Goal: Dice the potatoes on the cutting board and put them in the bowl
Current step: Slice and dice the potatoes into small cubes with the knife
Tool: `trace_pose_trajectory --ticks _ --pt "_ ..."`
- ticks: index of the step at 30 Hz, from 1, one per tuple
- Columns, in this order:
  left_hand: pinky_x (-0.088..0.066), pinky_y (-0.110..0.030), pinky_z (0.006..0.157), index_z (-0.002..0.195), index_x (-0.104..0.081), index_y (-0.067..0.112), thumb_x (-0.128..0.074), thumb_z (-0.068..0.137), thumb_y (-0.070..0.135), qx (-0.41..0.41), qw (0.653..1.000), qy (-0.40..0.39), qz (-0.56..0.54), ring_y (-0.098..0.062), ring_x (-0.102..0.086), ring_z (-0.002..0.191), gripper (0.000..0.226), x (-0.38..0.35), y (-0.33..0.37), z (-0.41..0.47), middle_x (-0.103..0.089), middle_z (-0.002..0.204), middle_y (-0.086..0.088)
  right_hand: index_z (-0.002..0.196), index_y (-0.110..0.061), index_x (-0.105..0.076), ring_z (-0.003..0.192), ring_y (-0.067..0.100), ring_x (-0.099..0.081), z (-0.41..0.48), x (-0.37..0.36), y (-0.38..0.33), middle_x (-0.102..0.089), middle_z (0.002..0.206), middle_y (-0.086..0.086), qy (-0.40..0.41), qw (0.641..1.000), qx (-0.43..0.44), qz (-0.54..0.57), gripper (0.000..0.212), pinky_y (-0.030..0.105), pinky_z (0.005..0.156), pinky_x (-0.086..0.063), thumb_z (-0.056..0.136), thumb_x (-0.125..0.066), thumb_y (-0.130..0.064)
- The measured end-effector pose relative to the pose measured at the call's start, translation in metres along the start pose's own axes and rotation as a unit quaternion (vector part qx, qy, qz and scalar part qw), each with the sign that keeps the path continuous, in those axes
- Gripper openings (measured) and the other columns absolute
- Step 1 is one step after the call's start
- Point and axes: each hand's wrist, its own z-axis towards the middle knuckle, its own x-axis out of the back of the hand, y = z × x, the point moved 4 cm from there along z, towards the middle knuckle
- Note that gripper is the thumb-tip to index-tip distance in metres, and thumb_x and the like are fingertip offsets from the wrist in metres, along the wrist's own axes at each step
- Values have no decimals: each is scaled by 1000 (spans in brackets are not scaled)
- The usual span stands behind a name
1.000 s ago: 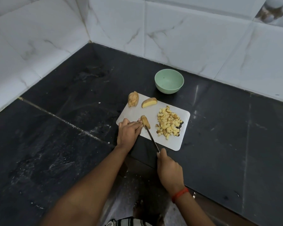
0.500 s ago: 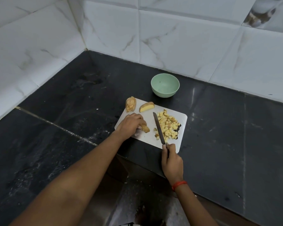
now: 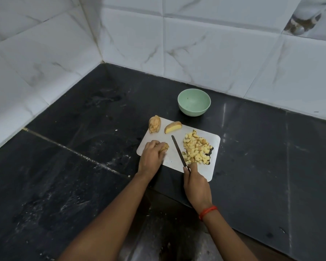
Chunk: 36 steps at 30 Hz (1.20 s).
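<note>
Left hand (image 3: 152,155) closed over potato piece (image 3: 164,147) at board (image 3: 214,169) left edge; right hand (image 3: 195,185) gripping knife (image 3: 178,150). Dice (image 3: 196,147) piled right; bowl (image 3: 194,102) past far edge.

At the frame's centre we see the cutting board (image 3: 169,159) on the counter (image 3: 83,166), with the bowl (image 3: 194,102) just above it. On the board, diced pieces (image 3: 196,147) lie at right, the knife (image 3: 179,150) left of them, and two potato chunks (image 3: 154,124) (image 3: 173,127) at its upper left. Our left hand (image 3: 151,157) covers a potato piece (image 3: 164,147) at the board's lower left; our right hand (image 3: 195,182) sits below the knife.
</note>
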Motion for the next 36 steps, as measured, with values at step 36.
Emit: trace_pose_trajectory --ticks 36 --pt "-41 -20 78 122 -74 19 -66 98 24 -12 998 62 -11 -13 -46 93 25 -14 -8 -8 -70 98 5 127 -20 -31 79 31 -68 16 -29 -37 -70 91 9 -123 985 -46 -113 24 33 58 -40 104 -33 -15"
